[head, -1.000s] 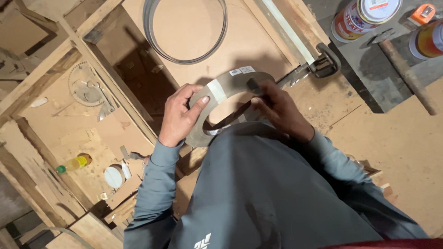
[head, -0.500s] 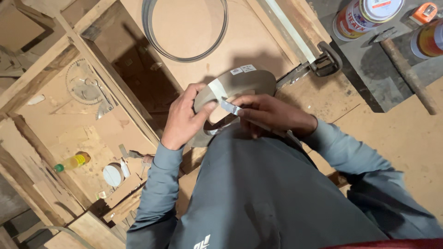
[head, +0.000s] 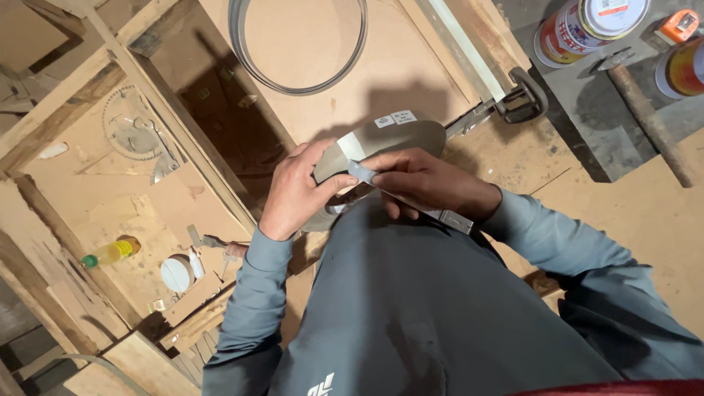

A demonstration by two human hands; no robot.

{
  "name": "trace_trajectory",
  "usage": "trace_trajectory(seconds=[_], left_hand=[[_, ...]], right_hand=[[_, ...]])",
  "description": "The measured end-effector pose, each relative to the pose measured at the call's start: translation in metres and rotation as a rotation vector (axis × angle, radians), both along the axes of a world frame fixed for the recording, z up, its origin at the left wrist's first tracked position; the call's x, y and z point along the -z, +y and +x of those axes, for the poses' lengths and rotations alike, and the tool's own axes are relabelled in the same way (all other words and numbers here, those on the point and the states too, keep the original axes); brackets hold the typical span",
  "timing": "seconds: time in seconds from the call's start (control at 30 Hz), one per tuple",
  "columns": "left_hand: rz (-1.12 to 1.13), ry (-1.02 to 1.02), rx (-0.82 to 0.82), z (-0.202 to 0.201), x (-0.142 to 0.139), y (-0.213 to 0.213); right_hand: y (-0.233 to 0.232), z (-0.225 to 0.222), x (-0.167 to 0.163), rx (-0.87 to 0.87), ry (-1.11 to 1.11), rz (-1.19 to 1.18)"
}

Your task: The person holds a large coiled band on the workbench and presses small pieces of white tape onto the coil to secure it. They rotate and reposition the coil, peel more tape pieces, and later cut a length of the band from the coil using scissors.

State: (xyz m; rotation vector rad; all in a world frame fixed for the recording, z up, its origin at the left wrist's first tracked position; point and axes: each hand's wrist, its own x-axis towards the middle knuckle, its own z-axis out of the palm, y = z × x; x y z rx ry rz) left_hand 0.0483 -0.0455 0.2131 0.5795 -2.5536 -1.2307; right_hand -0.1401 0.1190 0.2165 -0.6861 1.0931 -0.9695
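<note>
- Grey edge-banding tape, wound in a large flat roll (head: 400, 139), is held above the worktop (head: 308, 59), in front of the person's chest.
- Left hand (head: 293, 194): its grip is closed on the roll's near-left rim, thumb on the face, fingers curled behind.
- Right hand (head: 422, 183): fingers pinched together on the loose tape end (head: 361, 171), which lies just beside the left thumb.
- That free strip runs from the pinch down and to the right, passing under the right hand towards the wrist; its far end (head: 455, 220) shows below the hand.
- Both hands touch the roll; the right one is nearer the strip's tip.
- Beyond the hands, a coiled bandsaw blade (head: 246, 62) lies on the board, well apart.
- To the right of the right hand sit a metal clamp (head: 524, 99), paint tins (head: 579, 29) and a hammer (head: 645, 117).
- Left of the left hand, a timber rail (head: 176, 132) borders a lower shelf with a small yellow bottle (head: 110, 253).
- Open room lies over the board ahead.
</note>
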Motion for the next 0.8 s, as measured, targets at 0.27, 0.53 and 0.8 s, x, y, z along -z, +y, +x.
trace_trajectory(seconds=[0.27, 0.53, 0.8], left_hand=[[0.001, 0.013, -0.010, 0.002, 0.000, 0.001], [0.023, 0.040, -0.016, 0.003, -0.002, 0.005], [-0.034, 0.059, -0.044, 0.005, -0.002, 0.009]], right_hand=[[0.002, 0.004, 0.010, 0.041, -0.072, -0.025], [0.001, -0.001, 0.004, -0.003, -0.006, 0.001], [0.002, -0.002, -0.004, -0.019, 0.070, 0.004]])
